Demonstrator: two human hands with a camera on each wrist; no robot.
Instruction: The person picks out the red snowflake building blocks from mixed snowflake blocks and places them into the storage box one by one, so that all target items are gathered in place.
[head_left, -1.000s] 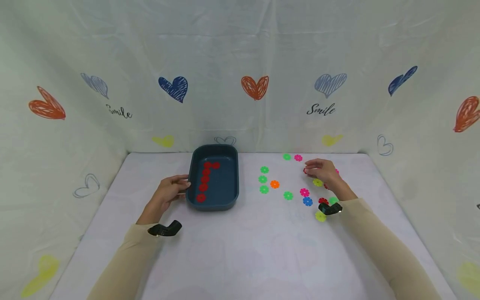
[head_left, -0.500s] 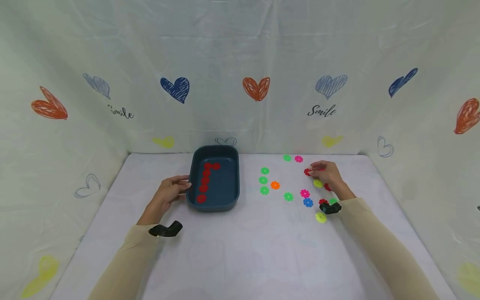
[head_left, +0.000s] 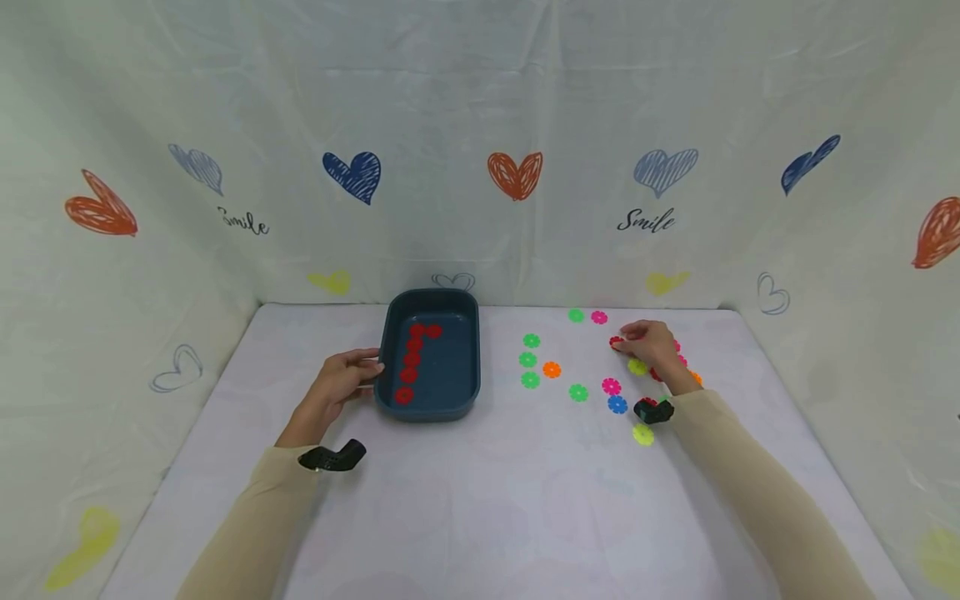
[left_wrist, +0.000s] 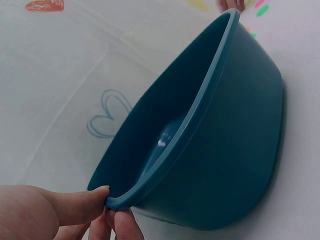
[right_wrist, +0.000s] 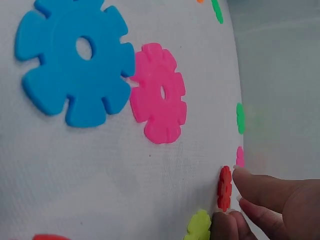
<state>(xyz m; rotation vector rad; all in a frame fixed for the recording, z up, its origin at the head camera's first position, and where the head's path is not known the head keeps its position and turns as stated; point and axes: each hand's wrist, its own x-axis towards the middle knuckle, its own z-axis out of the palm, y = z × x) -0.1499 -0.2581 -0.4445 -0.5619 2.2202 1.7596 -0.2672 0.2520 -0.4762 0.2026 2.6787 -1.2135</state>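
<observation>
At the left, a deep blue plastic bin (head_left: 467, 407) stands on the table with several red notched discs (head_left: 408, 376) in it. My left hand (head_left: 341, 385) pinches its rim, thumb over the edge and fingers beneath, as the left wrist view (left_wrist: 75, 210) shows. Across the table, my right hand (head_left: 648, 343) has thumb and curled fingertips at opposite edges of a red notched plastic disc (right_wrist: 225, 189), which lies flat on the cloth. Beside those fingertips is a yellow disc (right_wrist: 198, 226). A blue disc (right_wrist: 75, 60) overlaps a pink disc (right_wrist: 159, 107) in the right wrist view.
Between bin and right hand lie green discs (head_left: 528, 360) and an orange disc (head_left: 552, 369). A green disc (head_left: 576, 315) and a pink disc (head_left: 599, 317) lie near the back edge. More discs are partly hidden under the right forearm. A white curtain (head_left: 517, 250) hangs behind the table.
My right hand draws back from the red disc, uncovering it, then shifts slightly left so its fingertips overlap the disc's edge. The left hand and bin stay in place.
</observation>
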